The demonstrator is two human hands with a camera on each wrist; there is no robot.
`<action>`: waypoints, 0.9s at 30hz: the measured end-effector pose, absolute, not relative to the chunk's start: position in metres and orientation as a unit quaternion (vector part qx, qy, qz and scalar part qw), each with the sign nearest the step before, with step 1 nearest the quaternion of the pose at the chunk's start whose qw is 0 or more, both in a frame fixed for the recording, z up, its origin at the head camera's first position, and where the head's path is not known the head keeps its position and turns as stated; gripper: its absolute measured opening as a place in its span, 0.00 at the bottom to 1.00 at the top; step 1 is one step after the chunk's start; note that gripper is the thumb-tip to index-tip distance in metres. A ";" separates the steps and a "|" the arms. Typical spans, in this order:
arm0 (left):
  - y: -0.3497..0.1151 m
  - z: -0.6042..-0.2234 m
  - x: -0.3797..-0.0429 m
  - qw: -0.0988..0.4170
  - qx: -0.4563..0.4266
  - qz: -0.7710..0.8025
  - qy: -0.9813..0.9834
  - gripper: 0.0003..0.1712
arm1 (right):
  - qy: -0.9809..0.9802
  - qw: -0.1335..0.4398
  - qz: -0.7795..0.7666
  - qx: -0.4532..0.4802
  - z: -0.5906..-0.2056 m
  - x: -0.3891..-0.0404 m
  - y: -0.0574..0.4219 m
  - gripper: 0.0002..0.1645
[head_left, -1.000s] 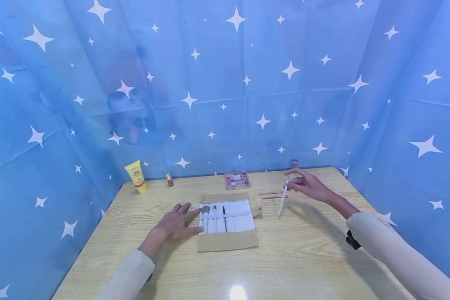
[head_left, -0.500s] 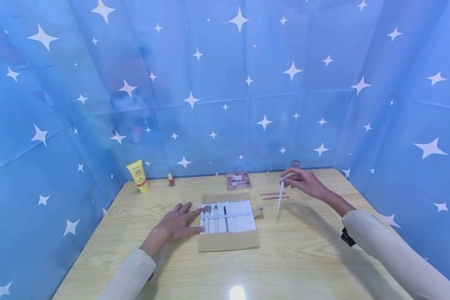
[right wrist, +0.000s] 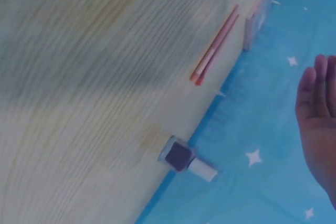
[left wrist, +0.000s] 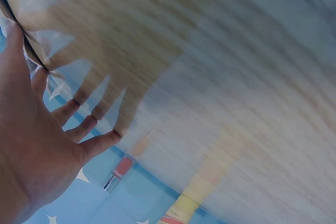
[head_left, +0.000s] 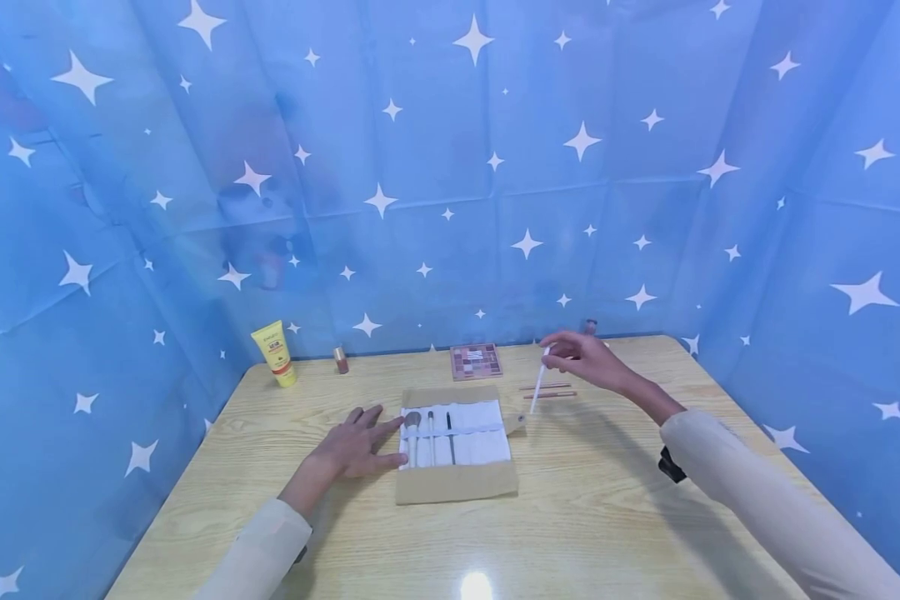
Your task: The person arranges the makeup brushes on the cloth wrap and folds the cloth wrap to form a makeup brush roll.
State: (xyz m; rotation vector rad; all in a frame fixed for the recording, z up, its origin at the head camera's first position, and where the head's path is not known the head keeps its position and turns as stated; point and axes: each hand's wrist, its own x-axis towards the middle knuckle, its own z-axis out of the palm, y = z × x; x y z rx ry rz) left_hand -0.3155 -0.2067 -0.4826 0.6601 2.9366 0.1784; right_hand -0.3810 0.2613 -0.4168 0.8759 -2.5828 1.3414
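Note:
My right hand [head_left: 587, 360] pinches a slim white makeup brush [head_left: 540, 382] by its upper end. The brush slants down, its lower end close to the flap on the right side of an open beige brush roll [head_left: 456, 485]. My left hand [head_left: 354, 443] lies with fingers spread, thumb and forefinger at the roll's left edge. Tucked under the roll's white strap are a large fluffy brush [head_left: 412, 437], a thin white-handled brush [head_left: 431, 437] and a dark slim one [head_left: 451, 437]. In the right wrist view, part of the right hand [right wrist: 319, 124] shows, but the brush's held end is hidden.
Two pink pencils [head_left: 549, 395] lie under the right hand. Along the back edge stand a yellow tube [head_left: 274, 354], a small red tube with a shiny cap [head_left: 341, 361], an eyeshadow palette [head_left: 476, 362] and a nail polish bottle [right wrist: 179, 156]. A starry blue curtain [head_left: 450, 167] surrounds the table.
My right hand has moved left with the white brush, bringing it from beyond the pencils to beside the brush roll's flap. The left hand keeps its place.

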 end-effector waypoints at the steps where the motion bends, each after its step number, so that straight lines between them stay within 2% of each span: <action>1: -0.207 -0.483 -0.316 0.064 0.218 0.058 0.972 0.48 | -0.850 0.050 0.438 0.287 -0.416 -0.381 0.258 0.17; 27: -0.208 -0.483 -0.317 0.062 0.222 0.061 0.971 0.48 | -0.843 0.000 0.437 0.312 -0.418 -0.405 0.197 0.20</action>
